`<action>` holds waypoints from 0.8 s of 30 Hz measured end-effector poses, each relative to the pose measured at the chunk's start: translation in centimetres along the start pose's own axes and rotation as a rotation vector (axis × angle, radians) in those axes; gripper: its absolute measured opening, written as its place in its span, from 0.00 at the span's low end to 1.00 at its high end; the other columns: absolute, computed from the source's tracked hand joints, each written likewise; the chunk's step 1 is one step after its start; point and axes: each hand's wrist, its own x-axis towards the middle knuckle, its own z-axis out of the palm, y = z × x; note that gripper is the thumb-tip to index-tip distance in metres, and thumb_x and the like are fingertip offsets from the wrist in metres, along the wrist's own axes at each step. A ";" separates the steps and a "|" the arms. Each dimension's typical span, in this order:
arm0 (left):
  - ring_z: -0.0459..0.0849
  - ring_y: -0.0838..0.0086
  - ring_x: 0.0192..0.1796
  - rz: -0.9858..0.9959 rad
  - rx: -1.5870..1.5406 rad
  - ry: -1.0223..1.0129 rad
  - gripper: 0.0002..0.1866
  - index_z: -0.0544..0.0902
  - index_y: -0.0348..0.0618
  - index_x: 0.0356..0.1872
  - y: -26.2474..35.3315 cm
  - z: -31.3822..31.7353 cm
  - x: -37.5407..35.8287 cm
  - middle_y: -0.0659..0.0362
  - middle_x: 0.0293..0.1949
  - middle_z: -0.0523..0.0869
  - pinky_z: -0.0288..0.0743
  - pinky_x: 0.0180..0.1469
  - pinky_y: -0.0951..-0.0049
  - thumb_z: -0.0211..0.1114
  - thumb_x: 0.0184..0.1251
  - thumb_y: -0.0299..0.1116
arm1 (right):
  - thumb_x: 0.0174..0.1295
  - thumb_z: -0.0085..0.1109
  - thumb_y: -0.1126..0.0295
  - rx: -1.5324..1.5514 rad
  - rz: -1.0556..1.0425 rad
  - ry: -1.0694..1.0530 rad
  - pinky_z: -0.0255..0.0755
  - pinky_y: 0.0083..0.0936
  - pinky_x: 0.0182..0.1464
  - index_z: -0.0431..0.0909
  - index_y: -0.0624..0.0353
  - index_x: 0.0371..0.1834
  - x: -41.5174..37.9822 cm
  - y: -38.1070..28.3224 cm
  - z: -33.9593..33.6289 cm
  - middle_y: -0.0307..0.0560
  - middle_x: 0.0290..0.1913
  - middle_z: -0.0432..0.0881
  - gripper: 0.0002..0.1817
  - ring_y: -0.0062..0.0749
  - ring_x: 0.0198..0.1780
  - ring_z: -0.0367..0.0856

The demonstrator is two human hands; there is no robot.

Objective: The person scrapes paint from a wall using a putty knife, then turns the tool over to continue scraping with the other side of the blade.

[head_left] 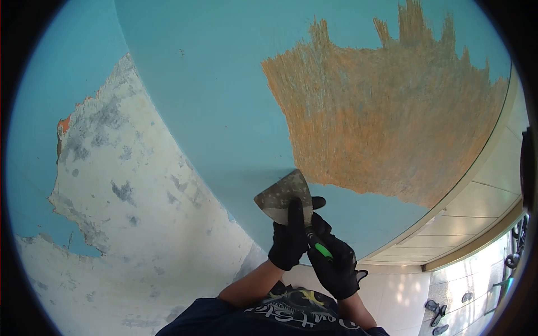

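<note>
A wide metal scraper (284, 196), its blade spotted with residue, lies against the blue painted surface (224, 112), at the lower left corner of a scraped brown-orange patch (386, 123). My right hand (335, 260), in a black glove, is closed around the black and green handle. My left hand (290, 238), also gloved in black, presses on the lower part of the blade near the handle with its fingers closed on it. The two hands are side by side and touching.
To the left, a whitish wall (140, 196) shows grey stains and peeled blue paint. A curved beige ledge (476, 224) runs along the right. Dark shoes (435, 311) rest on the tiled floor at the lower right.
</note>
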 end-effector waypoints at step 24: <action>0.85 0.67 0.27 0.082 -0.031 -0.029 0.29 0.78 0.30 0.54 1.2 0.2 0.9 0.55 0.25 0.82 0.82 0.33 0.68 0.51 0.83 0.54 | 0.60 0.72 0.74 -0.040 0.121 -0.112 0.81 0.30 0.48 0.84 0.61 0.59 1.7 -1.0 -0.4 0.56 0.47 0.90 0.22 0.42 0.46 0.91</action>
